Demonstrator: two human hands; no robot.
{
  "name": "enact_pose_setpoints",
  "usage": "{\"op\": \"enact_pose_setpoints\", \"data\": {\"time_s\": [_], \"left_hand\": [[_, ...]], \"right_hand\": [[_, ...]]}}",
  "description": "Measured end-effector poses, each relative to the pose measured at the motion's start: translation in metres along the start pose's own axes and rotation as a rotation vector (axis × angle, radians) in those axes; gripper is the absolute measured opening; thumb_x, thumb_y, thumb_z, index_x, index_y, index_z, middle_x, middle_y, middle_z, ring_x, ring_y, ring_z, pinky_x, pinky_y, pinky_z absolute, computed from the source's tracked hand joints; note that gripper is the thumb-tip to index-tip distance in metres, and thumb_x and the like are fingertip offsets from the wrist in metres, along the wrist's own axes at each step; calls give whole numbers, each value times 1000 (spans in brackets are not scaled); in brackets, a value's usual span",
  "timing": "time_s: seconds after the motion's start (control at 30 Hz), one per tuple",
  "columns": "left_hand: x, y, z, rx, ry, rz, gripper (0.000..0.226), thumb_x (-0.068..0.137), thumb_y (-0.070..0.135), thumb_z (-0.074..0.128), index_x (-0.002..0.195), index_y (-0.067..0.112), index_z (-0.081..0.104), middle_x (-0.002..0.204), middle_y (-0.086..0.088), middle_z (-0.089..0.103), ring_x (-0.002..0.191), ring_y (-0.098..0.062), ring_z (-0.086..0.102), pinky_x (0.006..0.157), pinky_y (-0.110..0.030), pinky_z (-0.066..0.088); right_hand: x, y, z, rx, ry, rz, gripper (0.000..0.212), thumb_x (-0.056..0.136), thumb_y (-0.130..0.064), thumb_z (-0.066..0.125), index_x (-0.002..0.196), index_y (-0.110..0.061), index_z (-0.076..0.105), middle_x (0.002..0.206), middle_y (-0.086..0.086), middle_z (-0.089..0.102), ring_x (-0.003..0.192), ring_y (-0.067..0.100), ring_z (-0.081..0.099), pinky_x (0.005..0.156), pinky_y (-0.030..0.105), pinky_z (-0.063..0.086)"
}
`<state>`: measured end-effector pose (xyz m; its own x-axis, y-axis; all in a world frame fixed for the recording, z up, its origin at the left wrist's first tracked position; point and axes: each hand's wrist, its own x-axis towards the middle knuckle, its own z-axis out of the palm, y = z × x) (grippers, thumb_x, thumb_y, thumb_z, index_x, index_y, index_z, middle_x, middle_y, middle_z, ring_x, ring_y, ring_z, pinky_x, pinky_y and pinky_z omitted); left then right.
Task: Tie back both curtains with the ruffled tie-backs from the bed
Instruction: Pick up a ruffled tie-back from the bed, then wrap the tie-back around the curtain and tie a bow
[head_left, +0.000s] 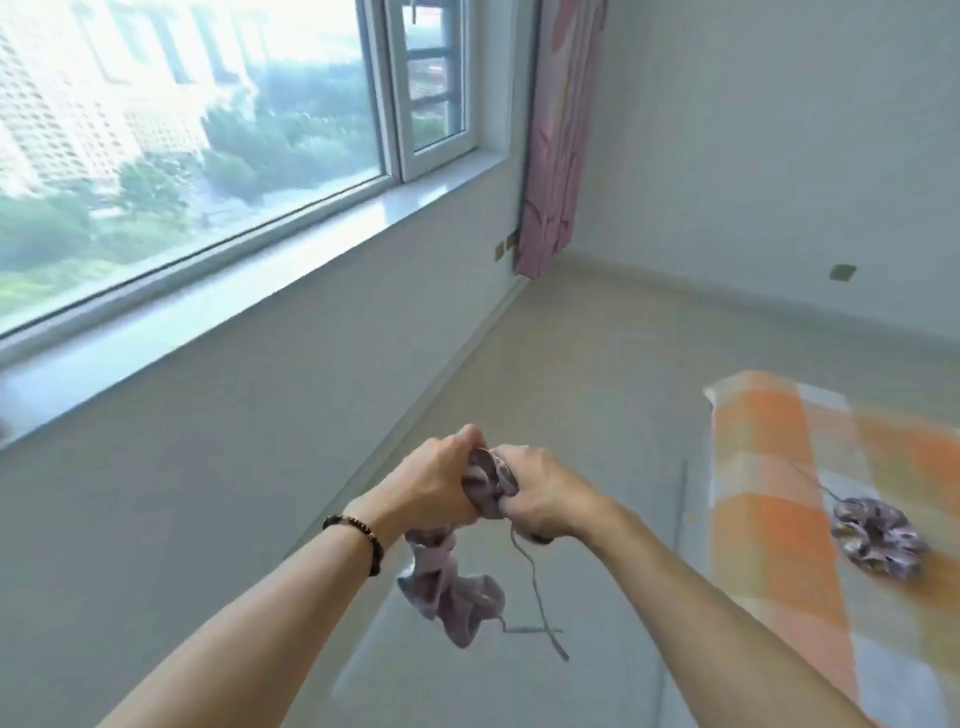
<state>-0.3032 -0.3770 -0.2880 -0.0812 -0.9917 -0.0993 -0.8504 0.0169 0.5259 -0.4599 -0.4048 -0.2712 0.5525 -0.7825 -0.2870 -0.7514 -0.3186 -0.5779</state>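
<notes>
Lilac ruffled fabric tie-back (470, 566) bunched between my two fists, left hand (436, 480) and right hand (540, 493) both clenched on it, thin cords dangling below; second ruffled tie-back (878, 535) right of my grip on orange checked bed cover (769, 467); pink curtain (558, 130) well beyond, untied.

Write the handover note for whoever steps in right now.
Left hand and right hand: both shut on one tie-back, held over the floor, its cord dangling.
Second tie-back: lying on the bed.
Curtain: hangs loose in the corner by the window; the other curtain is out of view.
Done: first tie-back picked up.
Left: tie this curtain, fetch the second tie-back, tie the other.
</notes>
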Motion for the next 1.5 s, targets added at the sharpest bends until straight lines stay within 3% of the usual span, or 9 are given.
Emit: {"op": "enact_pose_setpoints", "data": {"time_s": [0.07, 0.17, 0.33, 0.5, 0.63, 0.9, 1.13, 1.27, 1.5], "left_hand": [[-32, -35, -30, 23, 110, -37, 40, 60, 13, 63, 91, 23, 41, 83, -1, 61, 77, -29, 60, 60, -34, 49], [-90, -92, -77, -27, 348, -238, 31, 62, 21, 63, 83, 26, 42, 87, 4, 49, 83, -24, 57, 64, -30, 42], [-164, -159, -141, -139, 549, -469, 17, 71, 26, 67, 81, 25, 53, 77, 1, 65, 79, -24, 65, 60, -29, 48], [-201, -192, -202, -73, 568, -493, 8, 79, 23, 63, 83, 23, 57, 77, -1, 64, 72, -24, 61, 58, -31, 46], [-228, -213, -247, 94, 523, -621, 16, 80, 20, 59, 96, 23, 56, 85, -3, 66, 82, -28, 63, 66, -35, 50], [-330, -239, -294, 390, 850, -975, 55, 87, 48, 58, 133, 24, 40, 123, -2, 60, 109, -21, 60, 87, -34, 50], [-460, -231, -324, 917, 1385, -1098, 60, 79, 51, 58, 126, 15, 48, 124, -8, 52, 116, -28, 48, 98, -45, 45], [-524, -235, -354, 735, 1548, -1324, 117, 68, 60, 73, 149, 7, 8, 156, -20, 14, 145, -35, 12, 116, -48, 19], [-605, -244, -410, -103, 1793, -1069, 149, 58, 58, 83, 144, 23, -32, 161, -9, -15, 149, -27, 1, 120, -45, 13]], "right_hand": [[12, -42, 5, 67, -31, -102, 6, 72, -15, 52, 66, -18, 52, 68, 5, 60, 72, 28, 62, 59, 30, 39], [34, -117, 22, 191, -127, -235, 17, 67, -12, 48, 53, -19, 44, 53, -8, 47, 51, 11, 44, 53, 27, 35], [73, -203, 40, 83, -187, -357, 16, 64, -27, 52, 58, -13, 52, 56, -2, 50, 52, 15, 47, 55, 29, 40], [109, -290, 72, 230, -417, -466, 74, 63, -15, 82, 124, -25, 41, 82, 6, 70, 65, 16, 66, 60, 27, 52], [135, -355, 100, 199, -489, -597, 5, 73, -6, 69, 73, -11, 70, 59, 11, 65, 58, 26, 62, 57, 39, 55], [147, -497, 152, 738, -545, -450, 24, 92, -20, 56, 74, -6, 62, 59, 11, 62, 44, 22, 58, 45, 27, 44], [64, -637, 194, 1032, -667, -557, 16, 96, -27, 54, 93, -13, 61, 70, 7, 67, 51, 17, 64, 48, 18, 51], [28, -685, 226, 861, -546, -749, 81, 64, -69, 49, 138, -37, 38, 128, 4, 63, 117, 31, 60, 102, 52, 47], [-16, -731, 233, 848, -455, -908, 64, 85, -44, 60, 140, -30, 31, 135, 2, 56, 125, 30, 54, 106, 54, 42]]}}
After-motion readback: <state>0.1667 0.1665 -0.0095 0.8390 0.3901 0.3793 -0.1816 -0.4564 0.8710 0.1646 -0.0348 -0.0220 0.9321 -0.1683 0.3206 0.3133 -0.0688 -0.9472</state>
